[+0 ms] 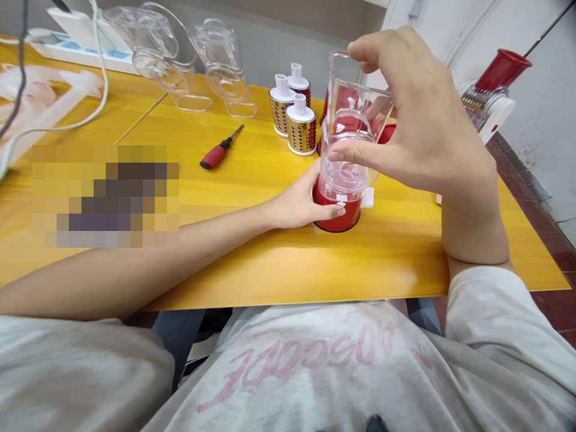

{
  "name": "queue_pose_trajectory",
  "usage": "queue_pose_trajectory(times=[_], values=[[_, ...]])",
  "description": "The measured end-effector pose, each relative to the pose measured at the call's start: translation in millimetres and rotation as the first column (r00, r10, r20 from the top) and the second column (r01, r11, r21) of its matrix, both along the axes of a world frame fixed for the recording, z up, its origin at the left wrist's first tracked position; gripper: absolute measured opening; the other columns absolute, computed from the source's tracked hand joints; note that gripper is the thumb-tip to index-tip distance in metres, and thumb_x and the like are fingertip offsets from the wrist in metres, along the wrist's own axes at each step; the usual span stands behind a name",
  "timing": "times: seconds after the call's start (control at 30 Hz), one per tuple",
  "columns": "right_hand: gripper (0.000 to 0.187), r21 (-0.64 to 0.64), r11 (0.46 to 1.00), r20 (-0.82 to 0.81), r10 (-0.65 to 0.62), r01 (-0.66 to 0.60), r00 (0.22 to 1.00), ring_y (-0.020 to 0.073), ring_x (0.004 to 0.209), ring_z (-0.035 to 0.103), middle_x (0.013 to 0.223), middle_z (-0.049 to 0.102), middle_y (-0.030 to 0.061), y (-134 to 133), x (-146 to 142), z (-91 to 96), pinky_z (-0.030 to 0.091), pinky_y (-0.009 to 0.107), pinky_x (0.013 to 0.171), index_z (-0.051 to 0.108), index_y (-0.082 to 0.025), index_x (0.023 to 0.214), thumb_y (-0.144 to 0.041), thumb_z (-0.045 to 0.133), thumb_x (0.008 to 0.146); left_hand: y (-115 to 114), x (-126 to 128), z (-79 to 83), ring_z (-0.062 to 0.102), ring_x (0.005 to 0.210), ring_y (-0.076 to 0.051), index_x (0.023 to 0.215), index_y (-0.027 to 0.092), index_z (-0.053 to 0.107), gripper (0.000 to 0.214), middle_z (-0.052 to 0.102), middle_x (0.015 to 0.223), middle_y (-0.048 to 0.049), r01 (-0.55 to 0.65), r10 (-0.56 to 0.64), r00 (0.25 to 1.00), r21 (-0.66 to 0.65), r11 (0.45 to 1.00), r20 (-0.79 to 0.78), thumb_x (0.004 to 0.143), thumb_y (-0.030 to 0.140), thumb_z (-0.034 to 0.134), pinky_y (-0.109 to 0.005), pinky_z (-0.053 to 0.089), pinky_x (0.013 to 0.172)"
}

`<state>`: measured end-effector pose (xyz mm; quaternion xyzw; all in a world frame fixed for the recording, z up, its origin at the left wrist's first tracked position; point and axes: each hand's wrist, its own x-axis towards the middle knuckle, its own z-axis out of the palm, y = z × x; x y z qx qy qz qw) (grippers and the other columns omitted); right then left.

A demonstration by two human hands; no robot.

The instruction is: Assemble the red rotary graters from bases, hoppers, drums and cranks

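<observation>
Clear housing (342, 129) and red base (337, 217) meet in both hands, right of centre in the frame.
From the upper left, two more clear housings (225, 78) stand without red bases; below them lies a red-handled screwdriver (216, 155). At centre, the left hand (297, 201) is wrapped around the red base on the yellow table (252, 264), thumb across its front. Just above and behind, three metal drums (302, 129) stand unfitted. The right hand (418, 114) grips the upright clear housing between thumb and fingers, over the base. So far, those two parts look lined up; whether they are locked I cannot tell, and no drum shows inside the housing. At the upper right, a red-and-white grater (499, 78) has its drum in place.
</observation>
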<state>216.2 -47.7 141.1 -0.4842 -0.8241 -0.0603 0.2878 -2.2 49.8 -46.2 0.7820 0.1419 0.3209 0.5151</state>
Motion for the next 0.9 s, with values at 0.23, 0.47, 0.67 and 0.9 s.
queue_pose_trajectory(times=[0.23, 0.47, 0.67, 0.9], values=[[0.085, -0.118, 0.961, -0.031, 0.25, -0.252, 0.968, 0.0404, 0.17, 0.064, 0.179, 0.072, 0.0029, 16, 18, 9.9, 0.059, 0.062, 0.146, 0.074, -0.044, 0.166, -0.071, 0.099, 0.089, 1, 2, 0.7, 0.07, 0.172, -0.048, 0.169, 0.013, 0.063, 0.11, 0.072, 0.179, -0.0281, 0.016, -0.015, 1.0, -0.074, 0.997, 0.012, 0.079, 0.056, 0.111, -0.068, 0.05, 0.154], [0.093, -0.061, 0.973, -0.094, 0.218, -0.224, 0.971, 0.0428, 0.155, 0.071, 0.171, 0.077, 0.007, 23, 18, 4.4, 0.069, 0.06, 0.131, 0.076, -0.039, 0.155, -0.081, 0.106, 0.078, -3, 4, 0.5, 0.074, 0.167, -0.049, 0.166, 0.015, 0.065, 0.106, 0.077, 0.175, -0.0259, -0.002, 0.003, 1.0, -0.088, 0.996, 0.012, 0.079, 0.057, 0.11, -0.07, 0.053, 0.15], [0.085, 0.097, 0.989, -0.05, 0.115, -0.11, 0.992, 0.05, 0.142, 0.072, 0.155, 0.078, 0.0094, 18, 11, -10.6, 0.062, 0.072, 0.131, 0.071, -0.041, 0.147, -0.063, 0.104, 0.071, -6, 5, 2.7, 0.068, 0.174, -0.05, 0.176, 0.012, 0.056, 0.116, 0.069, 0.184, -0.0289, -0.007, 0.007, 1.0, -0.071, 0.997, 0.009, 0.08, 0.054, 0.108, -0.068, 0.05, 0.153], [0.098, 0.077, 0.992, 0.076, -0.102, 0.097, 0.992, 0.0485, 0.144, 0.07, 0.16, 0.072, 0.0205, 3, 1, -8.2, 0.061, 0.074, 0.13, 0.067, -0.02, 0.163, -0.063, 0.099, 0.08, -7, 5, 2.0, 0.07, 0.171, -0.05, 0.175, 0.015, 0.054, 0.114, 0.071, 0.181, -0.027, -0.014, 0.015, 1.0, -0.067, 0.998, 0.015, 0.08, 0.051, 0.106, -0.07, 0.051, 0.152]])
